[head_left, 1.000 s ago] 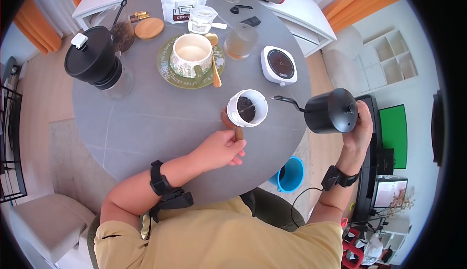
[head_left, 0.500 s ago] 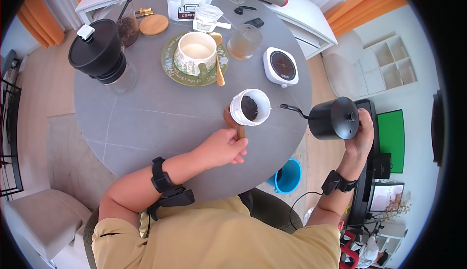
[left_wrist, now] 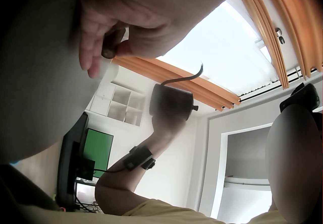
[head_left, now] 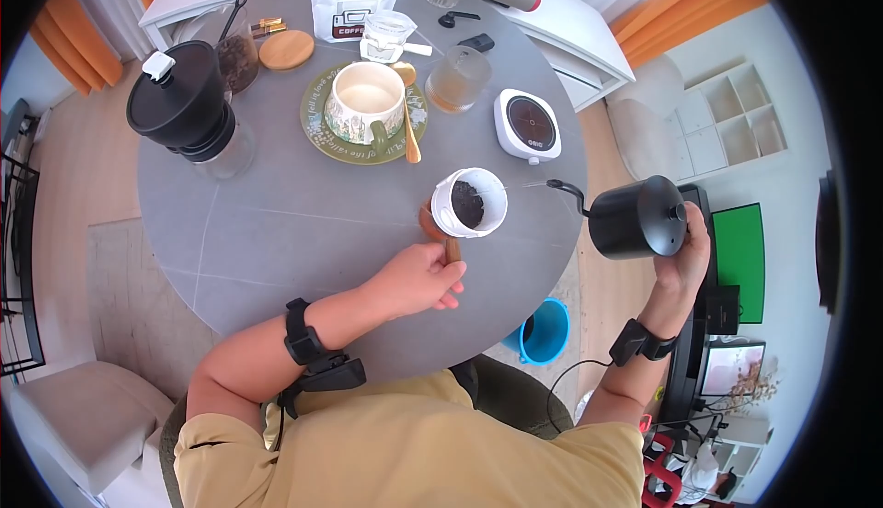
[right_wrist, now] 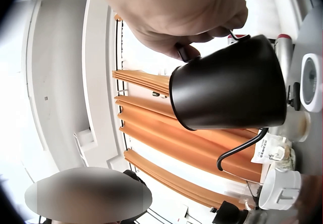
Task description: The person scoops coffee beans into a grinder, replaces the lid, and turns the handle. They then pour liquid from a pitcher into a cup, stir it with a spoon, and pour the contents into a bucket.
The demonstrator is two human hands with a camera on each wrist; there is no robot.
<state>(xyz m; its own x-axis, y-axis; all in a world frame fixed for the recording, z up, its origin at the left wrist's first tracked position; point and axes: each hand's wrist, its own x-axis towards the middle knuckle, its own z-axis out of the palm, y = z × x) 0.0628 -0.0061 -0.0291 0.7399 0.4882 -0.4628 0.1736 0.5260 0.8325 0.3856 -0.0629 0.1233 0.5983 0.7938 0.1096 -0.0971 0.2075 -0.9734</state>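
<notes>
In the head view, the left hand grips the wooden handle below a white dripper with dark wet grounds inside. The right hand holds a black gooseneck kettle by its handle, tilted toward the dripper. A thin stream of water runs from the spout to the dripper. In the left wrist view, fingers curl round the dark handle end. The right wrist view shows the kettle hanging from the curled right hand, with the white dripper at lower right.
On the grey table stand a black grinder, a cup on a green saucer, a glass, a white scale, a coffee filter bag and a jar of beans. A blue bucket is below the edge.
The kettle and right hand have moved slightly right, so the spout is farther from the dripper. The left hand keeps its grip on the handle.
</notes>
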